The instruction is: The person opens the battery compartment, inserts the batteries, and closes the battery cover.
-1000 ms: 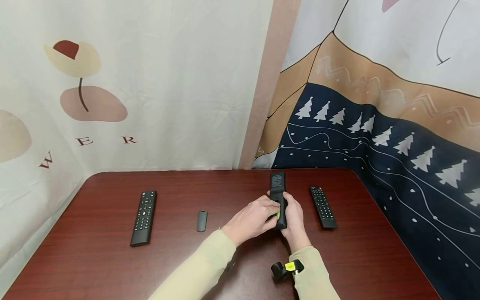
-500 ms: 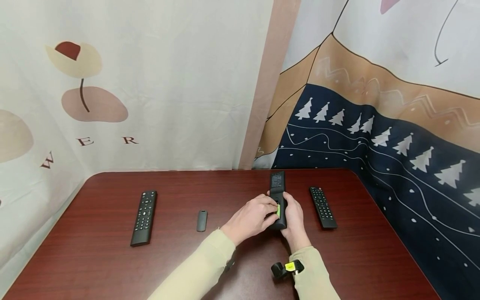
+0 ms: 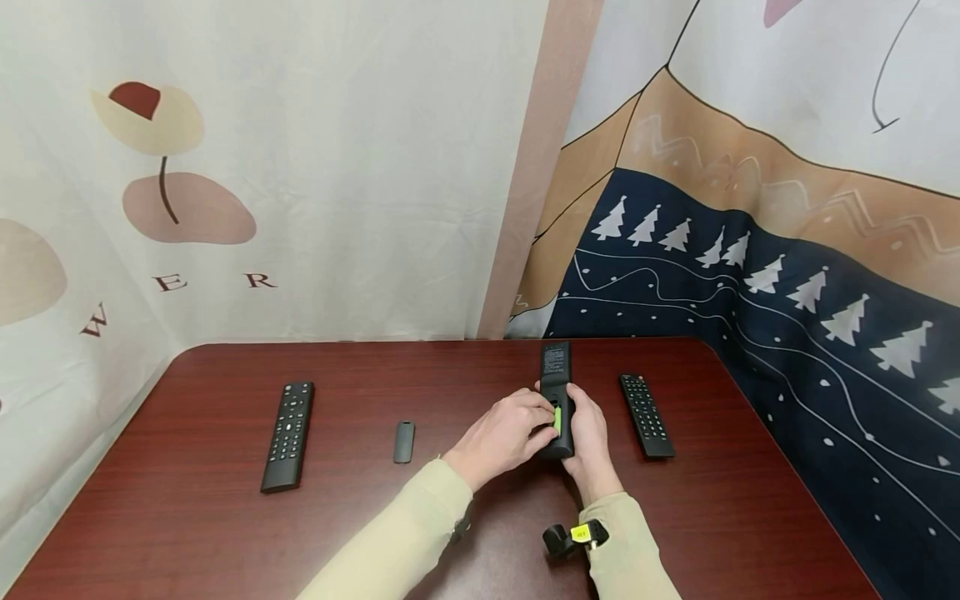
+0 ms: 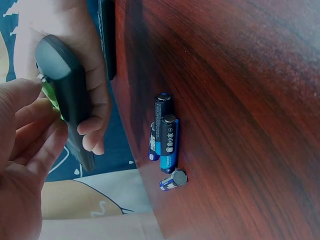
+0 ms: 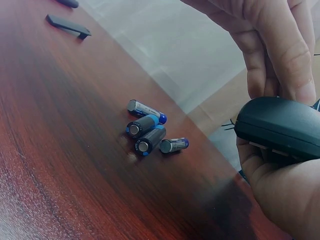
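Note:
My right hand [image 3: 588, 429] holds a black remote control [image 3: 555, 383] with its back turned up, above the table's far right part. A bright green battery [image 3: 557, 419] lies at the remote's open battery compartment. The thumb and fingertips of my left hand [image 3: 506, 433] pinch this battery; in the left wrist view the green battery [image 4: 51, 96] shows between the fingers and the remote's body. How far it sits inside is hidden by the fingers. A small dark battery cover [image 3: 403, 442] lies on the table left of my hands.
Several blue-and-black batteries [image 4: 169, 142] lie bunched on the brown table [image 3: 345, 533], hidden in the head view. One black remote [image 3: 287, 437] lies at the left, another remote [image 3: 647, 417] at the right, both buttons up. Curtains [image 3: 337, 208] hang behind the table.
More of the green battery shows beside my left fingertips than a second ago, as those fingers have shifted slightly. The right hand and remote stay nearly still.

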A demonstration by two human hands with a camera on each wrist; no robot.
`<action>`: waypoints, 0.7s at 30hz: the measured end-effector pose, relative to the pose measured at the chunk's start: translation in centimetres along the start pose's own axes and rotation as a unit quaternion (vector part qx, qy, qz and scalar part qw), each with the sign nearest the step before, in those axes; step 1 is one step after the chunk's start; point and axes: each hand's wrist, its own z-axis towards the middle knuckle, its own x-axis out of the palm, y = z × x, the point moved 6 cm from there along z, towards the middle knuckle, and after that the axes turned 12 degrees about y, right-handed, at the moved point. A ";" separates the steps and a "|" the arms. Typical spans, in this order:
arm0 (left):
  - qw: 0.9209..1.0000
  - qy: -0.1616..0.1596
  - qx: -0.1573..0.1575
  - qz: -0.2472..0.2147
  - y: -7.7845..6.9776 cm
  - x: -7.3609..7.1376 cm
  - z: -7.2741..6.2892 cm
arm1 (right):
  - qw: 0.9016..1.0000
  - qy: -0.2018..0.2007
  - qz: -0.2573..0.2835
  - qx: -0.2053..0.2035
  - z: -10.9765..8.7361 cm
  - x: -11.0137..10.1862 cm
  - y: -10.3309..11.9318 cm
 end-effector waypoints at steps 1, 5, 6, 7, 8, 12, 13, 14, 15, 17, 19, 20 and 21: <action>1.000 0.000 0.000 0.002 0.0 0.0 0.0 | 1.000 0.000 0.000 -0.001 0.0 0.0 0.0; 1.000 -0.002 0.000 0.007 0.0 0.1 0.0 | 1.000 -0.002 -0.007 -0.005 -0.1 0.1 0.1; 1.000 -0.003 0.000 0.007 0.0 0.1 0.0 | 1.000 -0.003 -0.009 -0.007 -0.1 0.1 0.1; 1.000 -0.003 0.001 0.007 0.0 0.0 0.0 | 1.000 -0.004 -0.010 -0.007 -0.1 0.1 0.2; 1.000 -0.004 0.000 0.007 0.0 0.0 0.0 | 1.000 -0.005 -0.013 -0.008 -0.2 0.1 0.2; 1.000 0.000 -0.004 0.008 0.1 0.0 0.0 | 1.000 -0.007 -0.012 -0.008 -0.2 0.2 0.2; 1.000 0.001 -0.007 0.007 0.1 0.0 0.0 | 1.000 -0.008 -0.013 -0.007 -0.2 0.2 0.2; 1.000 0.003 -0.009 0.006 0.2 0.0 0.1 | 1.000 -0.009 -0.013 -0.004 -0.2 0.2 0.1; 1.000 0.005 -0.011 0.004 0.2 0.1 0.1 | 1.000 -0.012 -0.012 -0.001 -0.1 0.1 0.1; 1.000 0.007 -0.012 -0.004 0.4 0.1 0.1 | 1.000 -0.020 -0.019 0.007 -0.2 0.1 0.0; 1.000 0.009 -0.012 -0.013 0.5 0.1 0.1 | 0.999 -0.024 -0.029 0.013 -0.2 0.1 -0.1; 1.000 0.010 -0.014 -0.017 0.6 0.1 0.1 | 0.999 -0.027 -0.031 0.017 -0.2 0.1 -0.2; 1.000 0.010 -0.016 -0.020 0.7 0.1 0.1 | 0.999 -0.028 -0.033 0.019 -0.3 0.1 -0.2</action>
